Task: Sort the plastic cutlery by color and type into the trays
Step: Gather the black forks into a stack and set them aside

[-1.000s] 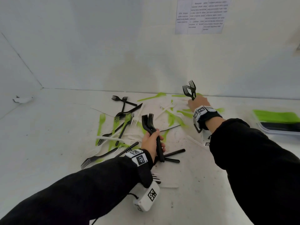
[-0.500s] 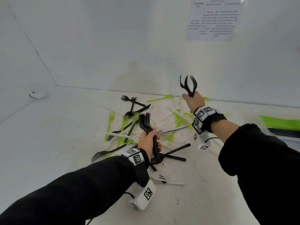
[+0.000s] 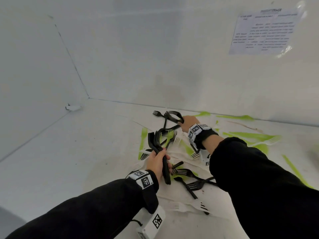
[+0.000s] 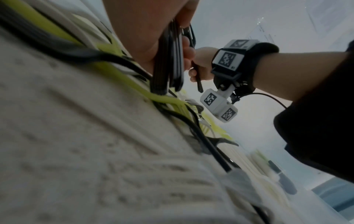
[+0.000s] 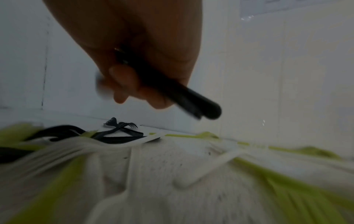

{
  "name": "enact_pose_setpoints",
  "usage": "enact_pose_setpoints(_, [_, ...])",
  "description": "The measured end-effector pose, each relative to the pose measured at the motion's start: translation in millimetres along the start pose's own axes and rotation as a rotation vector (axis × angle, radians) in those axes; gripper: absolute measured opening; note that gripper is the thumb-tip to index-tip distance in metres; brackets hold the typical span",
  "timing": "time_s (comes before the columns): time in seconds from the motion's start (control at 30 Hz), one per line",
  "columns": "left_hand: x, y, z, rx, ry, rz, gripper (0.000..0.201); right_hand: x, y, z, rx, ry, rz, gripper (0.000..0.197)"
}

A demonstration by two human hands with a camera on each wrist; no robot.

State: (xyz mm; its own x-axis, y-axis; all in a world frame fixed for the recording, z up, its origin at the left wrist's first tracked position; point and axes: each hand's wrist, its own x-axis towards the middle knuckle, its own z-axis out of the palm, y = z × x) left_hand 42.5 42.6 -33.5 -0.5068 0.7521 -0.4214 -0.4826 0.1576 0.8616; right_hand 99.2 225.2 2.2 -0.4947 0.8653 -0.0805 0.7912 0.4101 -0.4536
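My left hand (image 3: 158, 162) grips a bundle of black forks (image 3: 156, 144) by the handles, tines up and away from me; the handles (image 4: 168, 60) show in the left wrist view. My right hand (image 3: 188, 123) holds a few black forks (image 3: 173, 116) near the back wall, low over two more black forks (image 3: 163, 118) lying there; their handle ends (image 5: 191, 103) stick out of my fist in the right wrist view. Loose black forks (image 3: 193, 181), green cutlery (image 3: 250, 137) and white forks (image 3: 188, 207) lie scattered on the white table.
White walls close the table at the back and left. A printed sheet (image 3: 264, 31) hangs on the back wall at upper right. A small white clip (image 3: 73, 107) lies in the left corner. No tray is in view.
My right hand has swung down and left with its black forks, from raised in the air to low over the far black forks. The view has turned left; the trays are out of sight.
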Motion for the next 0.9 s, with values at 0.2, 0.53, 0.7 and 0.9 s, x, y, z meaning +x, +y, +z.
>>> enact_pose_setpoints(0.2, [12,15,-25,0.002,0.005,0.008,0.013,40,-7,16,-0.149,-0.108,-0.130,0.030])
enact_pose_setpoints(0.53, [35,22,-27,0.039,-0.024,-0.020,0.009,53,-17,37,-0.450,-0.181,-0.160,0.022])
enact_pose_setpoints(0.7, [37,21,-24,0.035,-0.047,-0.020,0.010,56,-15,26,-0.096,-0.062,-0.041,0.030])
enact_pose_setpoints(0.9, [37,21,-23,0.022,-0.053,-0.024,0.010,38,-18,8,0.226,0.034,-0.038,0.024])
